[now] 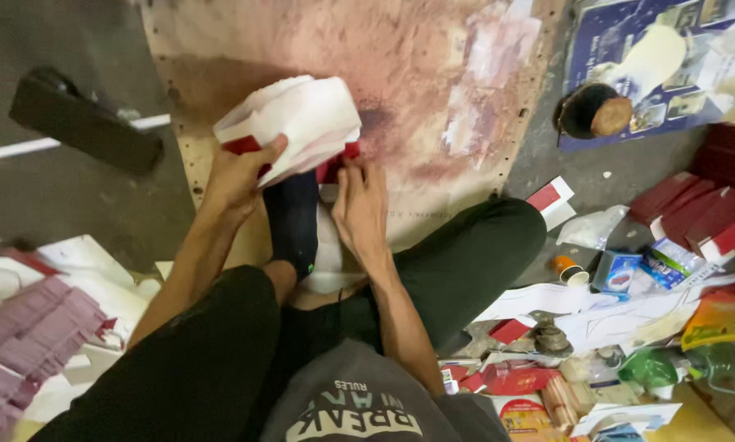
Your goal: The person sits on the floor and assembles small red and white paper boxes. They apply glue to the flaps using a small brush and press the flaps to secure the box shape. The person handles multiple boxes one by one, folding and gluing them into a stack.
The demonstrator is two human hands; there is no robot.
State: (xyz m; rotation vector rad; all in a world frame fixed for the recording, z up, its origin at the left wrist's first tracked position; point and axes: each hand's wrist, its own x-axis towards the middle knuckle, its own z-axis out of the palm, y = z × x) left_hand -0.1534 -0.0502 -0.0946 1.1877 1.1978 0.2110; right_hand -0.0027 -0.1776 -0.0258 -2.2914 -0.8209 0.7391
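Left hand (240,176) gripping a curved stack of white and red paper sheets (294,123) above the stained wooden board (433,90), right hand (359,209) flat on red paper pieces (334,168) below, black sock foot (294,221) between hands, round dark pot (592,110) and red flat boxes (694,213) at right

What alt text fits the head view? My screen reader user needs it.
A seated person's left hand holds up a curved stack of white and red paper while the right hand presses red paper on a stained board. Paper scraps and packets litter the floor around.
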